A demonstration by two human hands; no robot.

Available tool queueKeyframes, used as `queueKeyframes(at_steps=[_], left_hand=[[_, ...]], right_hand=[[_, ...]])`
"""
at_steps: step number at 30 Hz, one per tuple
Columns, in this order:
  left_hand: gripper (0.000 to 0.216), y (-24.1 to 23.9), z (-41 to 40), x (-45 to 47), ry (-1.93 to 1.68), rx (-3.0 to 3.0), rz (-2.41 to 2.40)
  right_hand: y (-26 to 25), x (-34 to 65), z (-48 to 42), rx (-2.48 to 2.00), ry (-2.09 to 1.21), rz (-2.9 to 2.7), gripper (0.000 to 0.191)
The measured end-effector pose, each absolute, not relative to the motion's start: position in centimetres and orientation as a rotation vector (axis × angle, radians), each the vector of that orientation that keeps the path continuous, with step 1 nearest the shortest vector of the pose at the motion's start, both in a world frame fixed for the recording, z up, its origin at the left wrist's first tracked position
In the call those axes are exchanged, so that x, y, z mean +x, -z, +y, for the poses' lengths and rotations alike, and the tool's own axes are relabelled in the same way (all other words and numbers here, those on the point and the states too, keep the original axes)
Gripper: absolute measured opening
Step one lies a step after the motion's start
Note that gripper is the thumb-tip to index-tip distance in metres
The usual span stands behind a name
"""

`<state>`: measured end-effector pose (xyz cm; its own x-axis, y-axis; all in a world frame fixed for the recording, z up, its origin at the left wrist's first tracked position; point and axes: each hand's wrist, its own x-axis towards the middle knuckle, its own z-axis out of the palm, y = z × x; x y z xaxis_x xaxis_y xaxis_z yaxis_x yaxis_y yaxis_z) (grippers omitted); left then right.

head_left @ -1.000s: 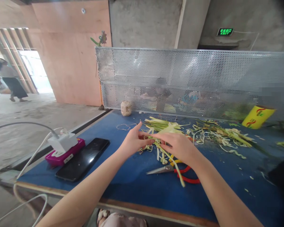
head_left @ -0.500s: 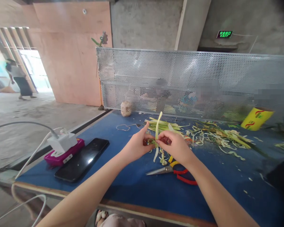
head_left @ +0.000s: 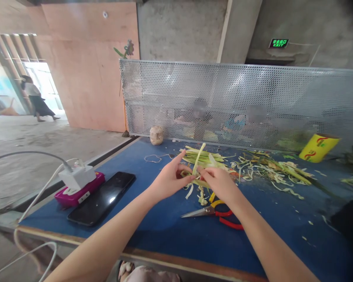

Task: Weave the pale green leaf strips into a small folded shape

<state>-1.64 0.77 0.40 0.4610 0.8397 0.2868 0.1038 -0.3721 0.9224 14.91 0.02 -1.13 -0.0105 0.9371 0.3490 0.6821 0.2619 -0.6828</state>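
the left hand pinches a thin green strip between its thumb and bent fingers, and one finger sticks up. the right hand pinches the strip too, with its fingertips close to the left ones. the strip pokes up from between the two hands, over the desk, and leans a little to the right. a piece of leaf shows just under the fingers.

some curly scraps lie just below the hands. near the right hand are scissors with red and yellow on the handles, and their tip points left. behind the hands is a pile of green stalks. to the right of it is a messy heap of peels, and past that a yellow roll.

on the left side, a black phone lies flat beside a pink box with a white plug on top. a loop of string and a pale lump are farther back.

behind the desk stands a metal screen full of little holes. far to the left, a person in a dark skirt is by the bright doorway.
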Motion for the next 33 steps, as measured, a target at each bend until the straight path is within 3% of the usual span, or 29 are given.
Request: queueKeyframes(at_steps=[3, 9, 17, 21, 33], left_hand=[[0.084, -0.5, 0.7, -1.7, -0.997, 1.745, 0.806], [0.086, -0.3, 1.3, -1.7, -1.011, 1.593, 0.849], [0.075, -0.2, 1.3, -1.4, -0.977, 1.347, 0.861], [0.057, -0.3, 1.2, -1.5, -0.940, 1.266, 0.849], [0.036, -0.2, 1.2, -1.4, -0.956, 1.194, 0.885]], right_hand=[[1.2, 14.9, 0.3, -1.483, -0.592, -1.698, 0.047], [0.4, 15.0, 0.2, -1.075, -0.621, -1.354, 0.029], [0.4, 14.1, -1.3, -0.917, -0.011, -1.950, 0.022], [0.4, 14.3, -1.4, -0.877, 0.398, -2.100, 0.021], [-0.3, 14.4, -1.9, -0.717, 0.952, -2.249, 0.026]])
